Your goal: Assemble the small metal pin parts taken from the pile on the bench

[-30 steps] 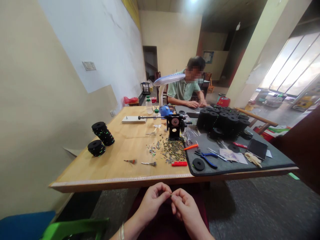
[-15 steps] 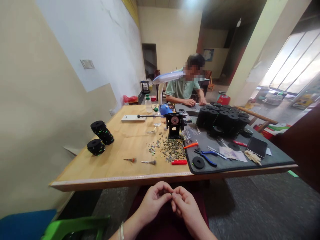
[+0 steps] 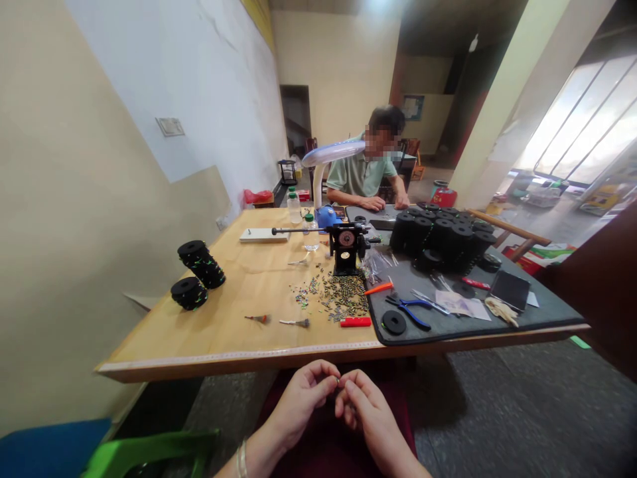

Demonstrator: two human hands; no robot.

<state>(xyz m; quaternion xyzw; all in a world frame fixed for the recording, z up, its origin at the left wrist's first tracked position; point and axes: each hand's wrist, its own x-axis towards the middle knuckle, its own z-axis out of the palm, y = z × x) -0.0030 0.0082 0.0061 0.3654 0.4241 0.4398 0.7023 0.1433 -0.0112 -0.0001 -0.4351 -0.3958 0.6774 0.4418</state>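
Over my lap, just below the table's front edge, my left hand (image 3: 309, 397) pinches a tiny dark piece between thumb and forefinger; it is too small to name. My right hand (image 3: 362, 403) is right beside it, fingers curled and thumb against the forefinger, its tips almost meeting the left ones. Whether the right fingers hold anything is hidden. On the table beyond my hands lies a scatter of small dark and yellowish pieces (image 3: 344, 292). A red lighter (image 3: 355, 322) rests in front of that scatter, near two small brushes (image 3: 295, 322).
A black hand-cranked machine (image 3: 345, 249) with a long rod stands mid-table. Black foam spools (image 3: 199, 265) are stacked at left, more (image 3: 438, 232) at right. Blue-handled pliers (image 3: 413, 312) lie on the grey mat (image 3: 448, 335). Across the table sits another person (image 3: 361, 179) behind a lamp (image 3: 328, 154).
My fingertips have parted slightly; the right hand has turned a little, and a small piece shows at the left fingertips. The view has shifted slightly.
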